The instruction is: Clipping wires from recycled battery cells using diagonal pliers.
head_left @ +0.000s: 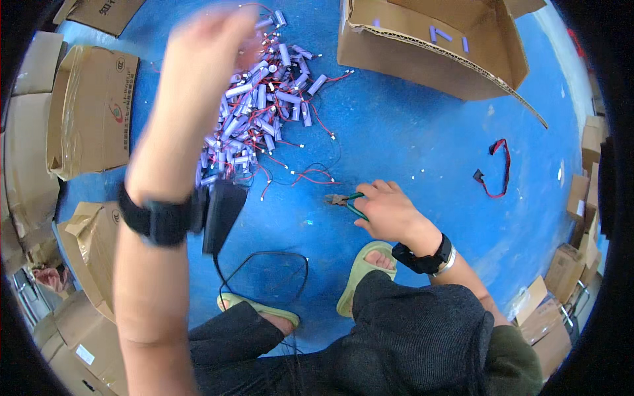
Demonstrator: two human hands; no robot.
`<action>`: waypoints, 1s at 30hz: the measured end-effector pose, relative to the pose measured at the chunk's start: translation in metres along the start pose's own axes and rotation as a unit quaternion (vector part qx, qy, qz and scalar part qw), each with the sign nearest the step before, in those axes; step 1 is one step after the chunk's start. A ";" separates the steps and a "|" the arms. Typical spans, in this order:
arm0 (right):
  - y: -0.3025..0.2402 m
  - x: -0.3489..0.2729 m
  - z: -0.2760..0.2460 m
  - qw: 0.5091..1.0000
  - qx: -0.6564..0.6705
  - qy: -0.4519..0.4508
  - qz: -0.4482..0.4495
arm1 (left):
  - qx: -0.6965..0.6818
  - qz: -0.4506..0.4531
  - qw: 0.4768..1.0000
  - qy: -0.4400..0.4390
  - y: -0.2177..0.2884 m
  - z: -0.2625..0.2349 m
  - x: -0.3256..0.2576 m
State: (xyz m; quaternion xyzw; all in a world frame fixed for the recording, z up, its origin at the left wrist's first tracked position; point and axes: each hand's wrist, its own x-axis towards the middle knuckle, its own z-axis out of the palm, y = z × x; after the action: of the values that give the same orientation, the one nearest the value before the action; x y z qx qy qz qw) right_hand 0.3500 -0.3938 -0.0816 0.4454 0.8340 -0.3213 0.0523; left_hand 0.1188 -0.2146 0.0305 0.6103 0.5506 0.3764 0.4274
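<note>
On the blue floor (515,244), upper left of centre, a loose heap of purple cylindrical cells with thin red and black wires and small white connectors (262,96). Left hand (218,30) over the far left edge of the heap, motion-blurred; cannot tell whether its fingers are spread, closed or holding anything. Right hand (389,211) low, near side of the heap and well apart from it, fingers wrapped around green-handled metal pliers (357,210), tool head pointing left toward the trailing wires. Open brown cardboard box (409,59) at upper right, a few purple cylinders (465,44) lying inside. Farther right, a red-and-black cable (507,168) lies curved on the floor. Pale green slippers (356,277) on both feet, below the pliers.
</note>
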 end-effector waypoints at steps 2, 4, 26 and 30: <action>0.002 -0.001 0.001 1.000 0.007 0.006 0.005 | 0.017 -0.163 0.982 -0.097 -0.084 -0.018 -0.059; 0.010 -0.004 0.001 1.000 0.012 0.006 0.013 | -0.161 -0.428 0.889 0.030 -0.124 0.011 -0.106; -0.010 0.022 -0.018 0.980 0.182 0.061 -0.044 | -0.052 -0.395 0.916 -0.048 -0.139 0.009 -0.171; -0.024 0.030 -0.024 0.956 0.281 0.056 -0.061 | -0.128 -0.253 0.949 0.135 -0.104 0.048 -0.178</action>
State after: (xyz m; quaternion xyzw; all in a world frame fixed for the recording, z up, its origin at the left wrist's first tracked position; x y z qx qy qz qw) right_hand 0.3180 -0.3679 -0.0622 0.4079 0.7370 -0.5201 -0.1414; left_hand 0.1070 -0.3939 -0.0819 0.3346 0.6864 0.4020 0.5052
